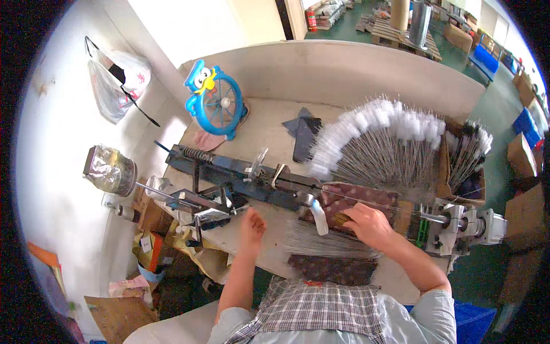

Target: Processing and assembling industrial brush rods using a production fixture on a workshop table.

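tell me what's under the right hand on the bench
The right hand rests on a dark patterned cloth, beside a loose bundle of thin wires. What the fingers press is hidden beneath them.
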The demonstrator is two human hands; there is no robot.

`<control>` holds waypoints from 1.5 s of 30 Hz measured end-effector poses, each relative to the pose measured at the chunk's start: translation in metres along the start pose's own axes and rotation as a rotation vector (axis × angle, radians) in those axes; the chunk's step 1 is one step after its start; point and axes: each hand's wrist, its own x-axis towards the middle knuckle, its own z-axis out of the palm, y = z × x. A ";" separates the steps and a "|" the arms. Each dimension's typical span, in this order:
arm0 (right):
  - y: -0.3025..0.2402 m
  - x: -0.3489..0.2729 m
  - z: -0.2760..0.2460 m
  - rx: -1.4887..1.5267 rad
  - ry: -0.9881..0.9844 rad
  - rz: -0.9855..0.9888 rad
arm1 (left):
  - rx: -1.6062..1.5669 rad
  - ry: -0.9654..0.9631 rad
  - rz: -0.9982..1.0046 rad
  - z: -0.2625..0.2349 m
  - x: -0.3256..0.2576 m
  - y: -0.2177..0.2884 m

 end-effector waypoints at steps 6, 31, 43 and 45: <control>-0.007 0.007 -0.004 0.095 -0.174 0.196 | -0.173 0.058 -0.063 -0.028 0.000 0.032; 0.016 -0.004 -0.072 0.094 0.223 0.175 | 0.219 -0.272 0.132 0.113 -0.094 -0.022; 0.034 -0.014 -0.080 0.711 0.065 0.536 | 0.264 -0.512 0.078 0.193 -0.080 -0.079; 0.034 -0.019 -0.079 0.684 0.073 0.480 | 0.199 -0.463 0.048 0.197 -0.080 -0.079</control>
